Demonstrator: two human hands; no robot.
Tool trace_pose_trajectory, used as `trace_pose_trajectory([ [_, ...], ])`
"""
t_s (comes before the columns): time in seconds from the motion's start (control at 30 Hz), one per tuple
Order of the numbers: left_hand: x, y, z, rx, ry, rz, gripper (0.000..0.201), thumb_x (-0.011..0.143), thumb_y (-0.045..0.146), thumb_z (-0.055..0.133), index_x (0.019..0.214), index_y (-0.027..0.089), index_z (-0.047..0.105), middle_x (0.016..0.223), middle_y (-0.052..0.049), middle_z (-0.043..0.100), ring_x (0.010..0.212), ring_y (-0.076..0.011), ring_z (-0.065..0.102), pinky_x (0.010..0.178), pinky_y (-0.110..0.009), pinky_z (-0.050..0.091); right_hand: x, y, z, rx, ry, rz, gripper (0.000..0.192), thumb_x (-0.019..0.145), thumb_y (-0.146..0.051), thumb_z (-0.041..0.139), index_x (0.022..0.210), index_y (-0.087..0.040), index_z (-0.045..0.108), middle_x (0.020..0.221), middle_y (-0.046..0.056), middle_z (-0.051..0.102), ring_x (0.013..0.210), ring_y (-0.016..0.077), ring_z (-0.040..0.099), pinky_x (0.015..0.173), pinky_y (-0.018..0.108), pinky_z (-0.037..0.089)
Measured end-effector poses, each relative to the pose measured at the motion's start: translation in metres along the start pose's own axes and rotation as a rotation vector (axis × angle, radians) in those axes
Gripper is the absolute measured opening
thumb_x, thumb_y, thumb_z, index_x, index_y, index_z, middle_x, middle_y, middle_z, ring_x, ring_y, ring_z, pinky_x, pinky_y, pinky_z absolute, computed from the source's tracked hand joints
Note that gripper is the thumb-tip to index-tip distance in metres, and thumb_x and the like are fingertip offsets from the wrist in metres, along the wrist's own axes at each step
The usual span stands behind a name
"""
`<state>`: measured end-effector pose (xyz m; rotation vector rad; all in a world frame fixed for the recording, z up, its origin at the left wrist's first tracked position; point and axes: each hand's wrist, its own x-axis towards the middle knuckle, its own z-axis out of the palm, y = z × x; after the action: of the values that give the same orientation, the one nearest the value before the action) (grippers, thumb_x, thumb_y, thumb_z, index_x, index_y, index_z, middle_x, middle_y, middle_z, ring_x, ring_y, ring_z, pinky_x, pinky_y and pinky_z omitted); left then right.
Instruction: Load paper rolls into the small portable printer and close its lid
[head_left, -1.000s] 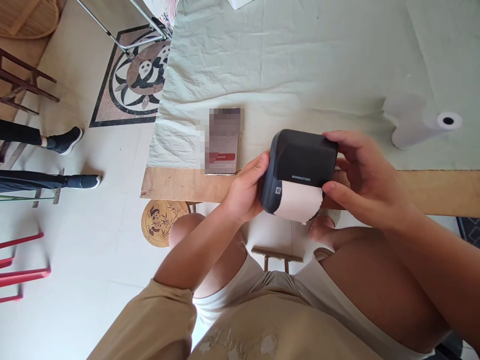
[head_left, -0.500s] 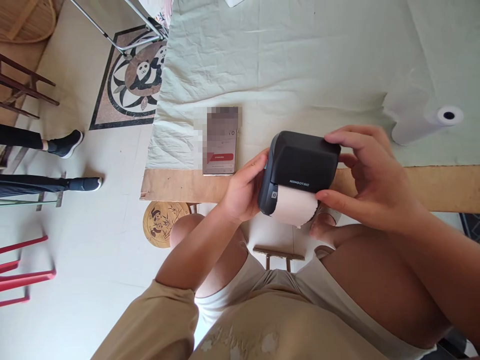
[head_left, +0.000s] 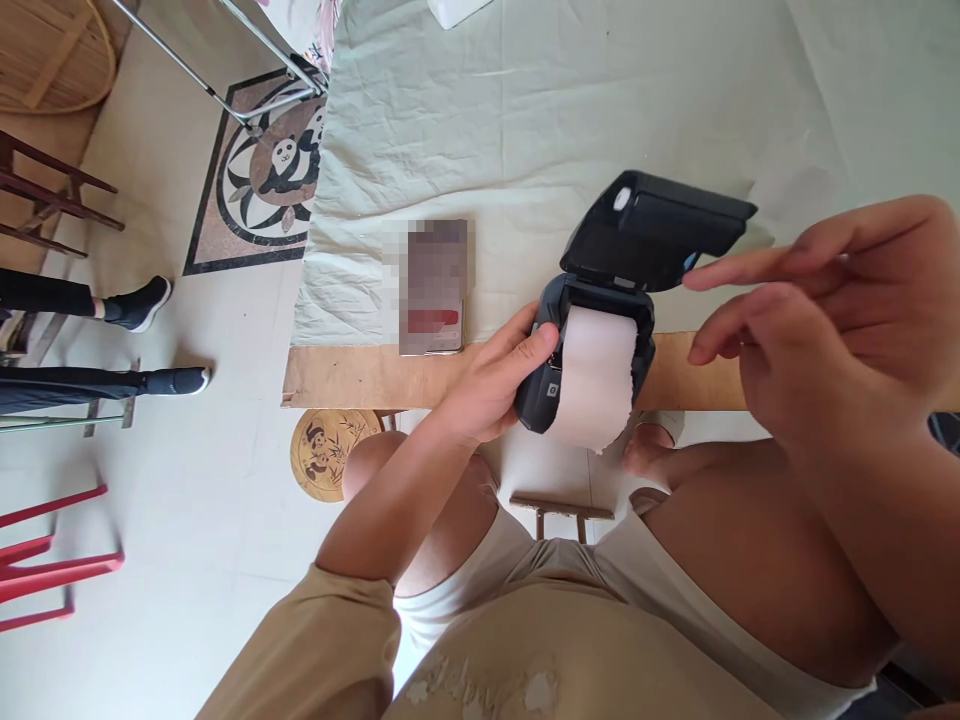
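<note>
My left hand (head_left: 501, 385) is closed around the left side of a black label printer (head_left: 537, 400), its thumb on the upper edge. The printer's lid (head_left: 652, 228) is swung up, tilted back over the table. Inside the body lies a white paper roll (head_left: 596, 345), its torn end hanging out toward me. To the right, my right hand (head_left: 832, 320) is open with fingers apart. Its index fingertip is at the lid's right edge; whether it touches, I cannot tell. A phone (head_left: 435, 290), partly blurred, lies on the cloth to the left.
A pale green cloth (head_left: 487, 120) covers the table, leaving its wooden edge (head_left: 360, 376) bare. Below that edge stands a round wooden stool (head_left: 334, 455). On the left are another person's legs (head_left: 67, 382), red stool legs (head_left: 64, 570) and a metal rack (head_left: 247, 50).
The printer's lid has gone from closed to raised, uncovering the paper roll. My right hand has let go of the printer and moved right, now covering the loose roll on the table.
</note>
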<state>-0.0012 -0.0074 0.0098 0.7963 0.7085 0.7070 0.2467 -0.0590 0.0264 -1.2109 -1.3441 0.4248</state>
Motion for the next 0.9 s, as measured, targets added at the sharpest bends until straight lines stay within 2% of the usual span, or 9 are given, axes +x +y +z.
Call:
trace_pose_trajectory([
  [0.07, -0.001, 0.0, 0.0, 0.009, -0.01, 0.015, 0.06, 0.09, 0.066, 0.113, 0.131, 0.027, 0.092, 0.133, -0.007, 0.099, 0.128, -0.0335, 0.094, 0.108, -0.038, 0.07, 0.002, 0.001, -0.002, -0.124, -0.121, -0.049, 0.017, 0.118, -0.035, 0.086, 0.108, -0.026, 0.077, 0.103, 0.002, 0.087, 0.079, 0.013, 0.082, 0.06, 0.027, 0.058],
  [0.13, -0.002, 0.0, 0.001, 0.02, -0.026, 0.028, 0.055, 0.093, 0.062, 0.112, 0.132, 0.028, 0.093, 0.137, -0.006, 0.099, 0.131, -0.0335, 0.093, 0.111, -0.038, 0.07, 0.001, 0.0, -0.004, -0.289, -0.233, -0.145, 0.007, 0.114, -0.024, 0.084, 0.107, -0.026, 0.086, 0.097, 0.0, 0.089, 0.064, 0.0081, 0.065, 0.057, 0.029, 0.049],
  [0.23, -0.003, 0.001, 0.001, 0.061, -0.06, 0.036, 0.055, 0.095, 0.062, 0.111, 0.135, 0.027, 0.094, 0.142, -0.007, 0.098, 0.137, -0.0352, 0.092, 0.114, -0.039, 0.07, -0.004, -0.003, -0.004, -0.497, -0.323, -0.273, 0.017, 0.116, -0.028, 0.078, 0.108, -0.028, 0.093, 0.096, -0.001, 0.09, 0.065, 0.0093, 0.061, 0.058, 0.033, 0.041],
  [0.4, -0.003, 0.0, -0.003, 0.089, -0.099, 0.059, 0.058, 0.096, 0.062, 0.11, 0.14, 0.027, 0.096, 0.154, -0.009, 0.096, 0.146, -0.0362, 0.088, 0.116, -0.035, 0.07, -0.013, -0.009, 0.0, -0.631, -0.39, -0.289, 0.027, 0.12, -0.035, 0.073, 0.137, -0.033, 0.095, 0.102, 0.001, 0.089, 0.072, 0.015, 0.062, 0.061, 0.036, 0.035],
  [0.5, -0.003, -0.002, -0.005, 0.075, -0.101, 0.077, 0.055, 0.098, 0.061, 0.11, 0.141, 0.029, 0.097, 0.154, -0.007, 0.096, 0.148, -0.0357, 0.088, 0.118, -0.035, 0.07, -0.012, -0.016, 0.001, -0.66, -0.461, -0.279, 0.027, 0.124, -0.038, 0.066, 0.128, -0.034, 0.093, 0.111, 0.003, 0.09, 0.077, 0.0167, 0.065, 0.064, 0.036, 0.035],
  [0.6, -0.003, -0.003, -0.007, 0.081, -0.116, 0.103, 0.05, 0.102, 0.06, 0.107, 0.142, 0.032, 0.097, 0.153, -0.005, 0.097, 0.15, -0.0343, 0.087, 0.122, -0.035, 0.068, -0.011, -0.02, -0.003, -0.702, -0.488, -0.323, 0.03, 0.125, -0.038, 0.063, 0.136, -0.037, 0.091, 0.121, 0.002, 0.092, 0.074, 0.0156, 0.061, 0.064, 0.036, 0.031],
  [0.7, -0.002, -0.004, -0.009, 0.096, -0.156, 0.108, 0.049, 0.104, 0.061, 0.105, 0.143, 0.033, 0.098, 0.156, -0.005, 0.095, 0.154, -0.035, 0.086, 0.124, -0.036, 0.067, -0.011, -0.015, -0.007, -0.708, -0.535, -0.349, 0.027, 0.125, -0.04, 0.063, 0.131, -0.033, 0.088, 0.103, 0.002, 0.089, 0.065, 0.0155, 0.051, 0.062, 0.036, 0.023],
  [0.8, -0.001, -0.004, -0.01, 0.109, -0.195, 0.083, 0.054, 0.103, 0.064, 0.105, 0.145, 0.032, 0.096, 0.16, -0.007, 0.094, 0.155, -0.037, 0.086, 0.124, -0.038, 0.068, -0.013, -0.009, -0.009, -0.615, -0.524, -0.268, 0.023, 0.12, -0.043, 0.069, 0.128, -0.031, 0.087, 0.082, 0.003, 0.076, 0.059, 0.0163, 0.047, 0.058, 0.037, 0.017],
  [0.9, -0.002, -0.004, -0.008, 0.086, -0.169, 0.076, 0.061, 0.096, 0.066, 0.11, 0.142, 0.03, 0.095, 0.16, -0.009, 0.094, 0.153, -0.0379, 0.087, 0.125, -0.039, 0.07, -0.011, -0.016, -0.013, -0.405, -0.517, -0.109, 0.029, 0.109, -0.037, 0.083, 0.138, -0.034, 0.087, 0.074, -0.002, 0.066, 0.056, 0.015, 0.052, 0.054, 0.034, 0.03],
])
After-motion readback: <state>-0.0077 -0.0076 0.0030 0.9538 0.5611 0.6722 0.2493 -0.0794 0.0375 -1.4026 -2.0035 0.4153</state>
